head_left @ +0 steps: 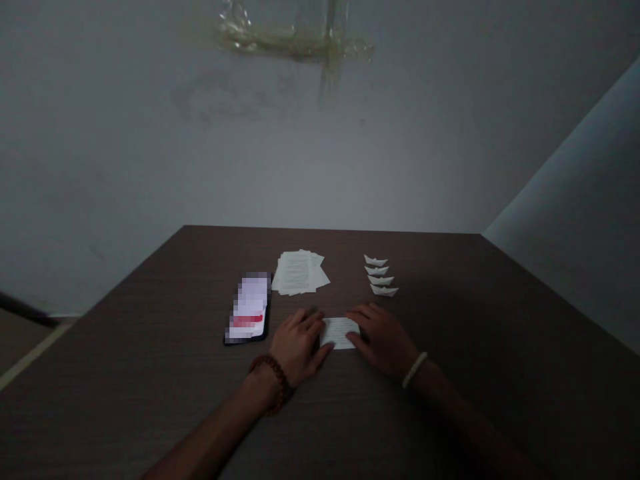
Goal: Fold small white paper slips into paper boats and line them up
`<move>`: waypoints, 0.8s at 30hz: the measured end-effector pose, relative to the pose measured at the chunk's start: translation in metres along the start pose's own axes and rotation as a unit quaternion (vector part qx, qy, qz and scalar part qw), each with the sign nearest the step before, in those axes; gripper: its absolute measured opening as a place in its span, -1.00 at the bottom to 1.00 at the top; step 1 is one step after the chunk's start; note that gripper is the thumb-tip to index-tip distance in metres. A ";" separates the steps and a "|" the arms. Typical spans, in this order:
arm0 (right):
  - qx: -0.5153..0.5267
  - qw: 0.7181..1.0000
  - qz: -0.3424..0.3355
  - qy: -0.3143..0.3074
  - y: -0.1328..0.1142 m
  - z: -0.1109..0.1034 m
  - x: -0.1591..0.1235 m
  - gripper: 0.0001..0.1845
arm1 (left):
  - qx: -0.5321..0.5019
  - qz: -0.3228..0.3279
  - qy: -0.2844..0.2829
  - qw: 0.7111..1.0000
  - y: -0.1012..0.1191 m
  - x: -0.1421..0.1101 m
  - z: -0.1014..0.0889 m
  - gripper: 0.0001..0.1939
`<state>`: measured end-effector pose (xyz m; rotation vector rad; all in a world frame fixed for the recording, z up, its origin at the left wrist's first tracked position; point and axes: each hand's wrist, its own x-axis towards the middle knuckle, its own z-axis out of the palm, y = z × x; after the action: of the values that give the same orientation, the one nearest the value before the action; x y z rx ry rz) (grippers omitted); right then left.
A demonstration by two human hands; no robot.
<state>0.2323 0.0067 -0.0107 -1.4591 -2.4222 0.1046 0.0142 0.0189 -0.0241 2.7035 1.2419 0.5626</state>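
Observation:
A small folded white sheet of paper (341, 332) lies flat on the dark wooden table (450, 373) in front of me. My left hand (299, 347), with a brown bead bracelet at the wrist, rests on the paper's left edge, its fingers stretched flat. My right hand (383, 337), with a white bracelet, presses flat on the paper's right edge. Farther back lies a loose stack of printed white sheets (300, 272). To its right, several small folded paper boats (381, 275) stand in a row.
A phone (249, 317) with a lit screen lies left of my hands. Grey walls close in behind and to the right of the table. Crumpled clear tape (295, 37) sticks to the back wall high up.

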 end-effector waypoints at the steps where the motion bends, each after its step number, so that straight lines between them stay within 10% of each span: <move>1: 0.007 1.000 -0.010 -0.005 0.000 0.000 0.003 -0.66 | -0.008 -0.002 0.005 1.000 -0.001 0.000 0.001 -0.73; 24: 0.022 0.995 0.001 -0.101 0.002 -0.009 0.032 -0.66 | -0.069 -0.013 0.012 0.997 -0.001 0.003 0.000 -0.67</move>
<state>0.2228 0.0345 0.0045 -1.4968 -2.5593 0.3177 0.0158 0.0221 -0.0237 2.5711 1.1957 0.6523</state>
